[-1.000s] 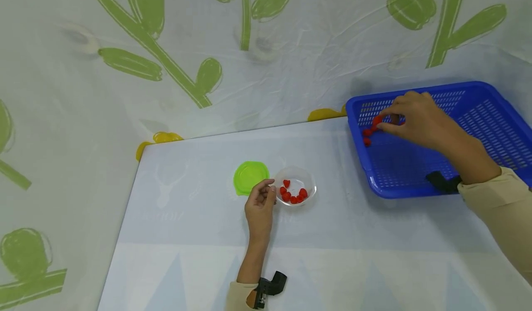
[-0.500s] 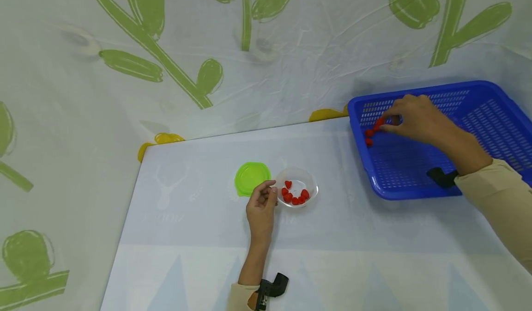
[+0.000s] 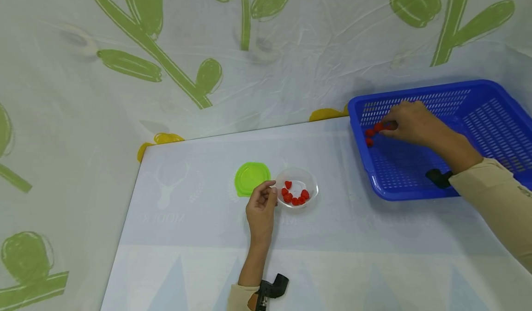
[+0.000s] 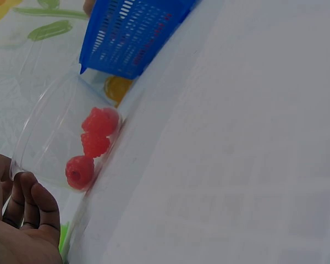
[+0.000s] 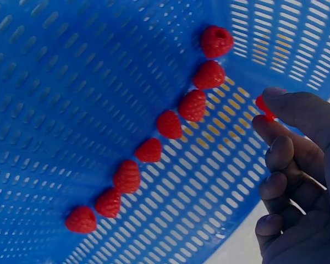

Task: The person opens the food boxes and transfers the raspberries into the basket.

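Observation:
My left hand [image 3: 261,209] pinches the near-left rim of a clear plastic container [image 4: 49,118] between thumb and fingertips. Several red raspberries [image 3: 287,197] lie on the container's bottom, along one side. Inside the left end of a blue basket [image 3: 395,163] is my right hand [image 3: 415,125]. In the right wrist view its thumb and forefinger pinch one raspberry [image 5: 267,109], mostly covered by the fingertips. A line of several more raspberries [image 5: 192,105] runs along the crease between the basket's floor and slotted side. From the head, the right hand hides part of that line.
A bright green lid [image 3: 249,177] lies on the white table [image 3: 187,228], just left of the container. The basket stands at the back right, near a plant-patterned wall covering [image 3: 324,47]. Black wrist mounts [image 3: 272,287] sit on both forearms.
My right hand has dipped slightly lower in the head view, within the basket's left end. The left hand stays at the container, whose raspberries lie as before.

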Demonstrator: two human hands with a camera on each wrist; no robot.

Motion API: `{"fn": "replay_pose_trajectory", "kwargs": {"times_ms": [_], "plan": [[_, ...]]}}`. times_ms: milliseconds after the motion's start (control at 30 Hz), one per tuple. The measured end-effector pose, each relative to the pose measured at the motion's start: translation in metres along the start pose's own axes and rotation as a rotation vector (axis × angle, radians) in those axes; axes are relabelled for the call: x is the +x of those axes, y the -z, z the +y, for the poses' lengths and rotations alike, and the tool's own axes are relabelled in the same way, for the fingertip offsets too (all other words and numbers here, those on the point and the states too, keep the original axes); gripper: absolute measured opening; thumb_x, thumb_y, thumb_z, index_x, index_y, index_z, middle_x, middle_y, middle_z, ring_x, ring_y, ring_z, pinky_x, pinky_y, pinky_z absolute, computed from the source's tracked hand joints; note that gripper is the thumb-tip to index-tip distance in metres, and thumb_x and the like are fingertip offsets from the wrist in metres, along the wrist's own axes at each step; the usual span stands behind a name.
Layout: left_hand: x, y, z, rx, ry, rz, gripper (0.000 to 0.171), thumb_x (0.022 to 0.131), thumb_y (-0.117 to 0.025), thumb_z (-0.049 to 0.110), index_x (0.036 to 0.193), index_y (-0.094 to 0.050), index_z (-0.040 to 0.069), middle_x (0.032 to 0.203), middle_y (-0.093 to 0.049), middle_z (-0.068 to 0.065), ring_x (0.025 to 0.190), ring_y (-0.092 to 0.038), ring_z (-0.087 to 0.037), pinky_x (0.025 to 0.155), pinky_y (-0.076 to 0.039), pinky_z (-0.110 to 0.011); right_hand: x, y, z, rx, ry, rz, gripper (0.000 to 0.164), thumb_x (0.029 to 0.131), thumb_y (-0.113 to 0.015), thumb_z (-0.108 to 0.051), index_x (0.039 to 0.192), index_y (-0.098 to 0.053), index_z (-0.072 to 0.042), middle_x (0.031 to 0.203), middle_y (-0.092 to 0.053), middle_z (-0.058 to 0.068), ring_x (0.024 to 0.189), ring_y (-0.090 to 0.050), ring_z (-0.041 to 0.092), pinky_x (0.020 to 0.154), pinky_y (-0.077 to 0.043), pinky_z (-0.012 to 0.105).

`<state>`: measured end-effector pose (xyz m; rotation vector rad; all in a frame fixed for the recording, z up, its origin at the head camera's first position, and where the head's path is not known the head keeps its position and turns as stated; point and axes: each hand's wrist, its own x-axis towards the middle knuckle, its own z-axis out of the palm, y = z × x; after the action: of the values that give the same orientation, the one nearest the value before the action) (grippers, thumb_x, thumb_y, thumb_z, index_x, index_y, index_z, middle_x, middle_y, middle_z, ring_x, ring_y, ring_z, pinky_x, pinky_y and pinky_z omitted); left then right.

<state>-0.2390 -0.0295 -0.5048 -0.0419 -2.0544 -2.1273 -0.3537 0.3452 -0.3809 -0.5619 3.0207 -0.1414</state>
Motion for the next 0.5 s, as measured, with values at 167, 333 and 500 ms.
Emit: {"fn": "replay_pose_trajectory", "kwargs": {"times_ms": [167, 333, 500], "plan": [[-0.002, -0.001, 0.015, -0.021, -0.007, -0.012, 0.023, 0.090, -0.060, 0.011, 0.112, -0.061, 0.006, 0.087, -0.054, -0.013, 0.072, -0.052, -0.020, 0.064, -0.049, -0.021, 0.000, -0.005, 0.002, 0.002, -0.005, -0.005, 0.020, 0.073, -0.074, -0.019, 0.086, -0.071, -0.003, 0.070, -0.056, 0.003, 0.069, -0.047, 0.023, 0.060, -0.033, 0.039], [-0.002, -0.001, 0.011, -0.005, -0.002, -0.010, 0.023, 0.090, -0.059, 0.013, 0.112, -0.060, 0.007, 0.087, -0.055, -0.012, 0.073, -0.053, -0.020, 0.065, -0.049, -0.020, 0.000, -0.009, 0.004, 0.012, -0.018, -0.018, 0.017, 0.073, -0.074, -0.019, 0.083, -0.071, -0.005, 0.069, -0.055, 0.003, 0.069, -0.047, 0.023, 0.061, -0.031, 0.039], [0.000, 0.001, -0.004, 0.025, 0.001, -0.001, 0.024, 0.090, -0.060, 0.022, 0.113, -0.061, 0.016, 0.089, -0.055, -0.007, 0.074, -0.053, -0.021, 0.065, -0.050, -0.021, 0.001, -0.011, 0.006, 0.019, -0.026, -0.029, 0.017, 0.073, -0.075, -0.019, 0.080, -0.070, -0.005, 0.070, -0.056, 0.003, 0.070, -0.047, 0.024, 0.062, -0.029, 0.038]]}}
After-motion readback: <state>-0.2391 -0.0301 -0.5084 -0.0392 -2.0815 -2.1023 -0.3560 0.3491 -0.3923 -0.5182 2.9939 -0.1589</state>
